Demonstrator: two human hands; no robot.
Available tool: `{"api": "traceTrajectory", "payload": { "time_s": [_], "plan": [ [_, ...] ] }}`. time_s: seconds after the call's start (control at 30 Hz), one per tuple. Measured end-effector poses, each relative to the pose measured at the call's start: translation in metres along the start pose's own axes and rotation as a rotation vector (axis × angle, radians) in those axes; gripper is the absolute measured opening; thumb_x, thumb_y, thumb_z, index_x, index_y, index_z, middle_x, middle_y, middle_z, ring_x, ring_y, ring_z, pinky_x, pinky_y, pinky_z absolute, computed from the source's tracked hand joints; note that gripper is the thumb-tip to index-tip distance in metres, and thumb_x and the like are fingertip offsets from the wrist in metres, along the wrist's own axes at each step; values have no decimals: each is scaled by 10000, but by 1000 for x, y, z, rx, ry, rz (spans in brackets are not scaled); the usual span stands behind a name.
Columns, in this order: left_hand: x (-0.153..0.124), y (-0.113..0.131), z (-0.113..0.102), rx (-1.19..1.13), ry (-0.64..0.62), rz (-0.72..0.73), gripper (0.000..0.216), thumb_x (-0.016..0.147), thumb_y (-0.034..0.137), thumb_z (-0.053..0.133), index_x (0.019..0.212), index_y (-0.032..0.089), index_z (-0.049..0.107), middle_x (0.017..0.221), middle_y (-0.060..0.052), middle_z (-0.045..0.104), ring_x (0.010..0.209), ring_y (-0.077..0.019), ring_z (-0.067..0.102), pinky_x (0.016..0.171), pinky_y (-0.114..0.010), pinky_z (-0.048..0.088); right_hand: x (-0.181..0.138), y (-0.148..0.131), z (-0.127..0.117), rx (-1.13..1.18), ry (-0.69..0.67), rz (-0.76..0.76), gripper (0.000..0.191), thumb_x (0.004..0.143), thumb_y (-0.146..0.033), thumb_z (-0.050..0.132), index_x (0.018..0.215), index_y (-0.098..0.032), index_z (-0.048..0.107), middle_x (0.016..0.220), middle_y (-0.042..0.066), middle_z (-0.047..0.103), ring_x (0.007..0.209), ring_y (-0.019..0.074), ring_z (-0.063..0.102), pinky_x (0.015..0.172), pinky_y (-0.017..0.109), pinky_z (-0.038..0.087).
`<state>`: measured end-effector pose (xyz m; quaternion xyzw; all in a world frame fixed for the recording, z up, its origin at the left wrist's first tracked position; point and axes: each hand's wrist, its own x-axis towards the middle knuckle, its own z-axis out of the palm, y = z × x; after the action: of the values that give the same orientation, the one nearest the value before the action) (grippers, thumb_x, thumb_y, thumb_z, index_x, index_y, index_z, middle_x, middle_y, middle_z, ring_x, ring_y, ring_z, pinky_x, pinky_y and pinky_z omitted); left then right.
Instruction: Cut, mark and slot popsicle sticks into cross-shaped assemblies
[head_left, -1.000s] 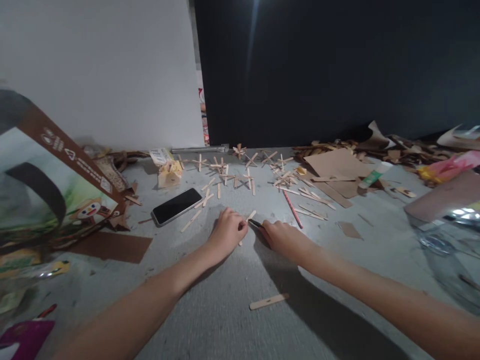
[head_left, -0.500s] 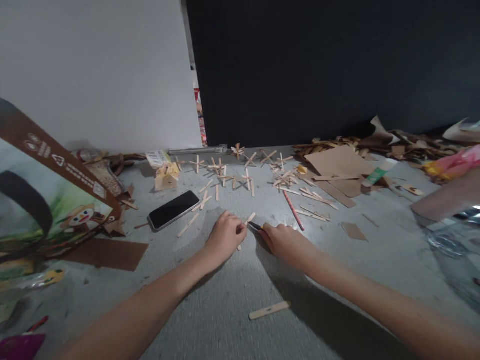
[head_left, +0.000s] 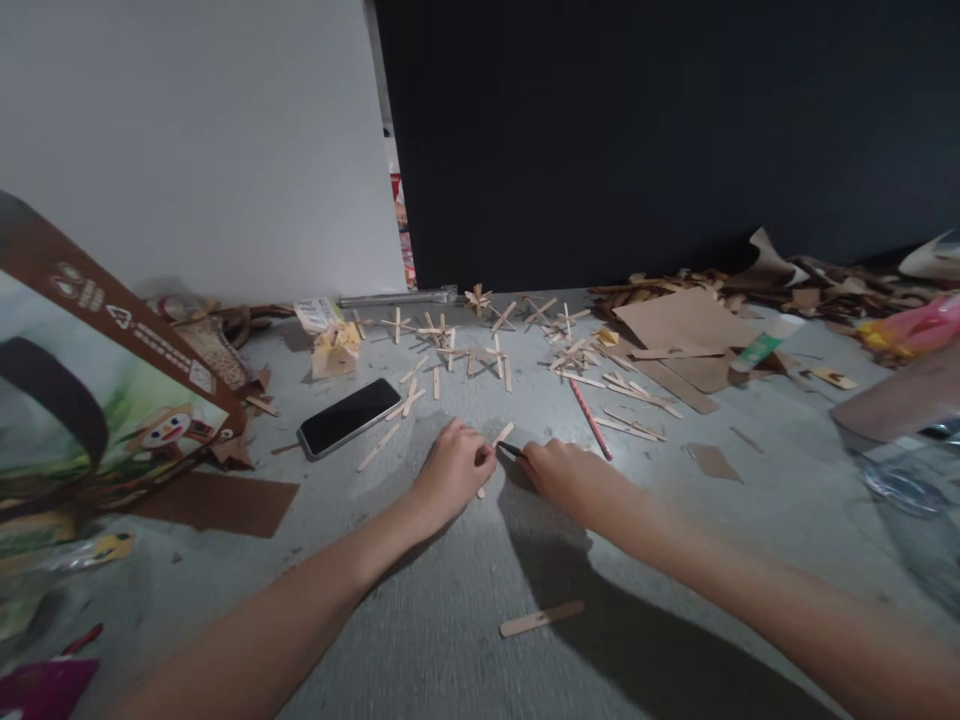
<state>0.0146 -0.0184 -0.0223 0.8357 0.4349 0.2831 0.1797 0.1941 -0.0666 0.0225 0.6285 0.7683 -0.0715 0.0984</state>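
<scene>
My left hand (head_left: 451, 468) is closed on a wooden craft stick (head_left: 505, 433), fingers pinching it against the grey table. One end of the stick sticks out beyond the fingertips, and the other shows below them. Closed around a thin dark pointed tool (head_left: 511, 450), my right hand (head_left: 564, 474) keeps its tip at the stick; the fist hides the rest, so I cannot tell a knife from a pen. Nearer to me lies another craft stick (head_left: 541, 618), with a dark mark at its middle. A red patterned pencil-like rod (head_left: 591, 420) rests beyond my right hand.
A phone (head_left: 351, 417) lies at the left beyond my left hand. Several crossed craft sticks (head_left: 496, 352) spread across the back. Cardboard sheets (head_left: 679, 322) and a glue tube (head_left: 766, 343) are at the back right. A printed bag (head_left: 150, 390) stands left, a clear plastic cup (head_left: 904, 490) right.
The dark tool's tip has shifted slightly along the stick, and my right forearm has moved a little. My left hand keeps its hold. The whole view has shifted slightly.
</scene>
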Motion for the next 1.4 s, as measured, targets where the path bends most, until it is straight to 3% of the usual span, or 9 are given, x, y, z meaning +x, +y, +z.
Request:
{"api": "traceTrajectory", "payload": {
  "time_s": [0.23,0.4,0.5,0.7,0.83,0.93,1.03,1.23,1.4],
  "plan": [
    [-2,4,-3,43,-29,39,319,903,62,618,622,207,574,683,-31,617,893,-232,581,806,-341,482,0,4,5,73,17,5,288,1093,-224,410,1105,-143,686,965,178,754,911,281,788,649,262,503],
    [-3,2,-3,25,-28,8,313,893,42,618,633,211,570,687,-23,612,912,-231,593,813,-333,482,-1,26,3,622,-154,-74,418,1088,-396,352,805,-198,587,608,10,624,416,146,598,404,219,389],
    [-5,-1,-4,59,-18,-7,275,905,56,616,677,207,585,732,-32,628,936,-239,601,831,-342,486,8,36,2,861,-27,-23,347,1061,-453,353,876,-222,536,472,-91,457,284,127,452,330,209,310],
    [-8,-8,-3,120,42,1,227,990,140,563,780,210,609,831,-56,647,965,-254,604,869,-378,495,42,32,5,845,231,-58,308,922,-439,610,1105,-194,570,596,-84,560,402,140,539,431,217,358],
    [-9,-14,0,127,28,-5,203,1027,172,517,863,208,631,896,-65,658,1002,-256,594,892,-395,505,61,32,11,819,304,-181,252,866,-417,657,944,-178,641,653,-44,580,579,154,585,544,226,401],
    [-10,-14,1,98,32,10,219,1030,142,482,881,206,628,941,-71,654,1015,-258,589,884,-398,511,64,37,13,895,230,-223,246,880,-434,623,833,-193,615,596,-63,527,488,125,521,484,214,361],
    [-9,-11,-1,-25,97,11,230,1028,149,488,847,205,619,924,-63,654,985,-241,607,875,-372,513,61,38,16,1036,139,-239,325,886,-517,627,787,-215,560,508,-97,450,363,101,436,388,205,302],
    [-2,2,-7,-620,334,-278,324,1037,466,511,1013,193,685,909,-50,732,821,-180,669,748,-293,534,51,19,23,1532,212,-124,521,793,-724,709,854,-246,511,370,-139,397,248,113,372,278,214,332],
    [-3,18,-5,-926,237,-358,445,847,579,763,1037,177,754,963,-93,791,765,-179,698,736,-312,578,39,6,21,1694,199,-139,553,781,-731,753,825,-250,483,361,-144,410,231,93,352,267,203,364]
  ]
}}
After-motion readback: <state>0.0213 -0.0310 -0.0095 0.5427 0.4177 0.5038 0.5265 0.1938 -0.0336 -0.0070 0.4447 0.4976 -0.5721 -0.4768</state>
